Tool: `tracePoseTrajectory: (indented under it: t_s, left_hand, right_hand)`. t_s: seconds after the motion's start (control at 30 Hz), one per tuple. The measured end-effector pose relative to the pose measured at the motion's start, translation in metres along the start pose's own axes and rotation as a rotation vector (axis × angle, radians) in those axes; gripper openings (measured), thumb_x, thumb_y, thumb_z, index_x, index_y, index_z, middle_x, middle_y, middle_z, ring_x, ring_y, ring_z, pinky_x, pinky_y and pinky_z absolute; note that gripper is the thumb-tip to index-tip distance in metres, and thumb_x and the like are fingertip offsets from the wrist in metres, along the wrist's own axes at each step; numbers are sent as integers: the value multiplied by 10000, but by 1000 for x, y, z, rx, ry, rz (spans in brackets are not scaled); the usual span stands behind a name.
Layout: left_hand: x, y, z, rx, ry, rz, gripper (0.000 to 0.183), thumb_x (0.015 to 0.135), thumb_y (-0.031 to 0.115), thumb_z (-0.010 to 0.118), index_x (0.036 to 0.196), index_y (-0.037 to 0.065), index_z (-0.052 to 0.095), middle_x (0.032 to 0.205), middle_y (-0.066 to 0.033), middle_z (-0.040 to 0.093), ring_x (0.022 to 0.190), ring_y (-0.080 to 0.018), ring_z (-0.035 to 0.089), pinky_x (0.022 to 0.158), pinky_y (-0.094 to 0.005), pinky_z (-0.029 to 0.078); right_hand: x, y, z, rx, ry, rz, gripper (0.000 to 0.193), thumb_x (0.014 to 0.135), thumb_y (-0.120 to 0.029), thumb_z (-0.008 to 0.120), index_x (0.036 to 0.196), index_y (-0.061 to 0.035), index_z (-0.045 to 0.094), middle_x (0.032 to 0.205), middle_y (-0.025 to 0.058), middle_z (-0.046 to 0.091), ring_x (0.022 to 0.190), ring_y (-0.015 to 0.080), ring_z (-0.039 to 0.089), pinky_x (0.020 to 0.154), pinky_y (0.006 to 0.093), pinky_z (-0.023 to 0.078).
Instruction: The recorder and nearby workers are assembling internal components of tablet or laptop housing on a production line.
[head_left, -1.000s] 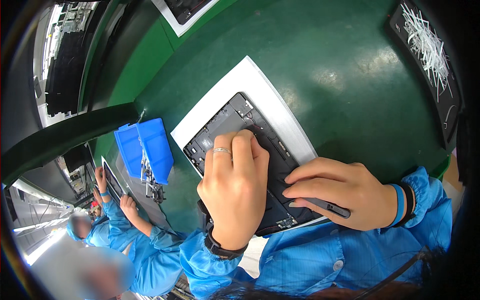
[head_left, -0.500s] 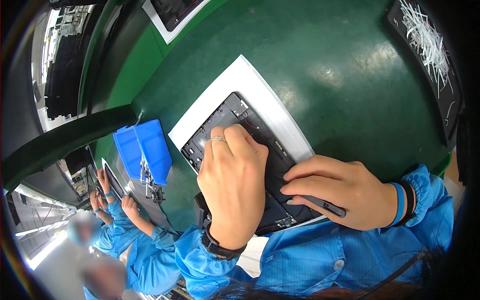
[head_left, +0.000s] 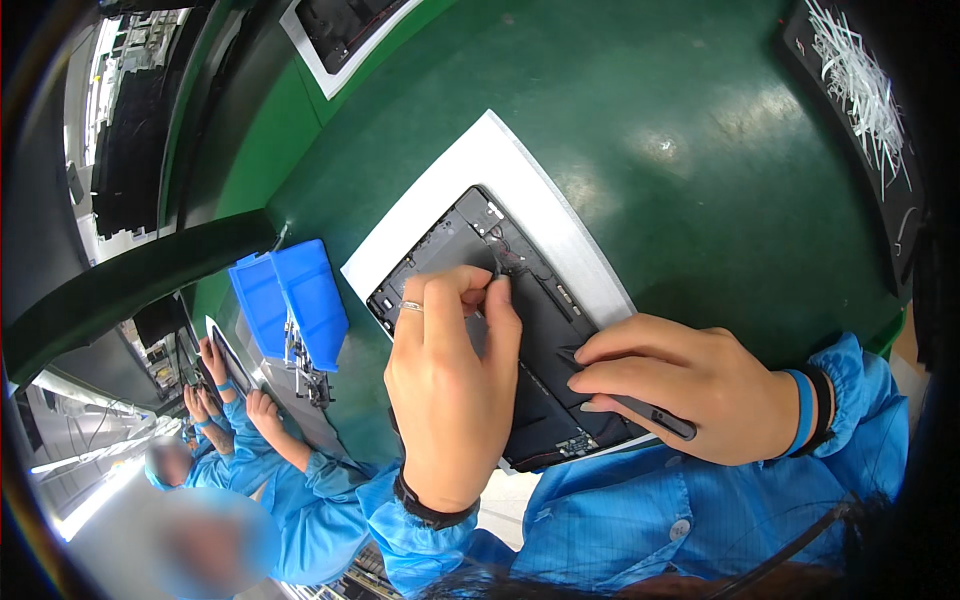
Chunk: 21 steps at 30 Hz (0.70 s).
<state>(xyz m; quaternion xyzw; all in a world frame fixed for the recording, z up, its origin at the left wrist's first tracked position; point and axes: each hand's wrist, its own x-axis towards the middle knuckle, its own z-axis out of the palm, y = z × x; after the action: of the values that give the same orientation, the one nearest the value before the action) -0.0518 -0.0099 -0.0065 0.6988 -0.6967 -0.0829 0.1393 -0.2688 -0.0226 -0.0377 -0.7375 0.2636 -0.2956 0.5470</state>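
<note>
A flat black device casing (head_left: pixel 545 315) lies open and slanted in front of me, its inner parts, thin red wires and a small circuit board showing. My left hand (head_left: pixel 450 370) reaches over its left part, thumb and index finger pinched close above the dark interior near the wires (head_left: pixel 512 258). What the pinch holds is too small and dark to make out. Black tweezers (head_left: pixel 655 415) are gripped in my right hand (head_left: pixel 690 390) at the casing's lower right edge. Their slotted end sticks out under the fingers, and the tips are mostly hidden.
A white sheet (head_left: pixel 545 190) lies under the casing on the green table (head_left: pixel 690 190). Left stands a blue bin (head_left: pixel 290 300) with metal parts beside it. A black tray (head_left: pixel 880 200) of white strips is far right; another casing (head_left: pixel 340 30) lies far left. Co-workers' hands (head_left: pixel 262 412) work at left.
My left hand has drawn back a little and turned, and its thumb and index finger now show pinched together. More wires have come into sight. The right hand has hardly moved.
</note>
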Motion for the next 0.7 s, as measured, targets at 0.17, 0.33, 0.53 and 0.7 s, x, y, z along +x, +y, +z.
tracePoseTrajectory:
  t_s: [0.17, 0.33, 0.53, 0.7]
  left_hand:
    - [0, 4, 4, 10, 27, -13, 207, 907, 29, 766, 1062, 21, 629, 954, -128, 652, 797, -295, 689, 668, -398, 557]
    - [0, 9, 6, -62, 33, -99, 184, 899, 12, 772, 1034, -4, 649, 919, -121, 658, 804, -241, 684, 734, -356, 548]
    - [-3, 4, 7, -41, 58, -70, 191, 881, 8, 769, 1029, 10, 648, 912, -124, 654, 781, -276, 691, 681, -375, 557]
    - [-4, 4, 17, 118, 131, 48, 188, 865, 50, 770, 1007, 32, 649, 893, -125, 640, 691, -313, 666, 601, -399, 548]
  right_hand:
    - [2, -2, -2, 5, -20, 1, 268, 932, -78, 717, 1186, -25, 651, 1104, 123, 612, 884, 304, 699, 708, 368, 606]
    - [2, -1, -3, 11, -26, 4, 282, 930, -81, 721, 1198, -29, 652, 1106, 122, 613, 888, 305, 701, 717, 373, 608]
    - [2, -2, -2, -12, -23, 2, 287, 926, -86, 730, 1197, -28, 658, 1117, 124, 622, 895, 305, 704, 723, 371, 611]
    - [2, 0, -2, -7, 3, -14, 277, 927, -87, 736, 1188, -28, 664, 1103, 122, 628, 890, 303, 701, 716, 368, 609]
